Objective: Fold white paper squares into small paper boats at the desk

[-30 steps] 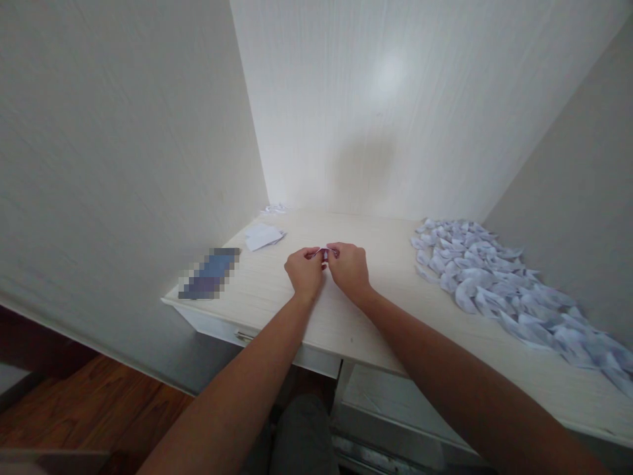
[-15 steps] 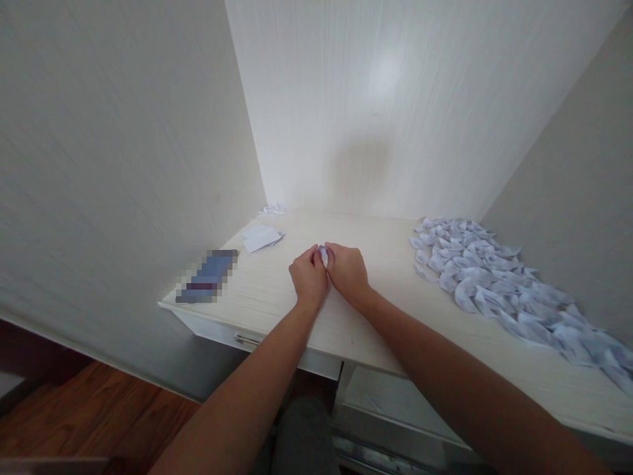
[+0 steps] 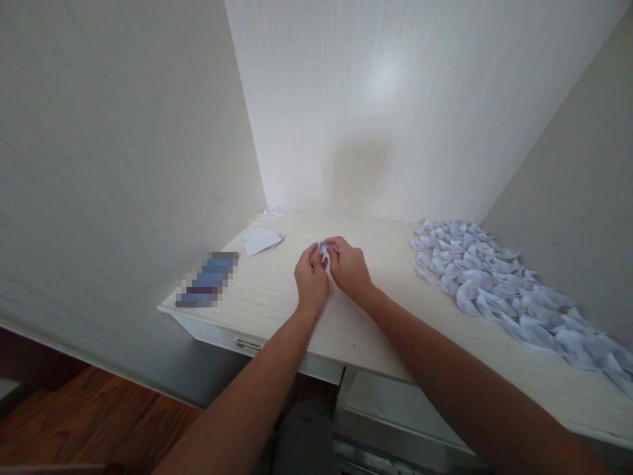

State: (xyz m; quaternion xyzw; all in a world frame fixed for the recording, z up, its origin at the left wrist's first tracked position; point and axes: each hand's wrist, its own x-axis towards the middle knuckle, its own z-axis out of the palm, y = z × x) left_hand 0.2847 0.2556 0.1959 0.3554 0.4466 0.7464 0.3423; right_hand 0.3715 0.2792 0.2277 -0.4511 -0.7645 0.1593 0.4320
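A small folded piece of white paper (image 3: 323,247) is pinched between my two hands, just above the middle of the desk. My left hand (image 3: 312,276) grips its left side with bent fingers. My right hand (image 3: 349,264) holds the right side between thumb and fingers. Much of the paper is hidden behind the fingertips, so its exact shape is unclear. To the left of my hands lies a small stack of white paper sheets (image 3: 260,240). A large spread of folded white paper pieces (image 3: 475,277) covers the right part of the desk.
The pale desk (image 3: 277,297) stands in a walled nook. A pixelated flat object (image 3: 208,280) lies near its left edge. Small white scraps (image 3: 273,211) sit in the back left corner. A drawer handle (image 3: 247,344) is on the front, beside an open shelf (image 3: 386,399).
My fingers have shifted around the small paper, and it has turned slightly between them. My right hand's fingers are raised a little higher. The other papers lie as before.
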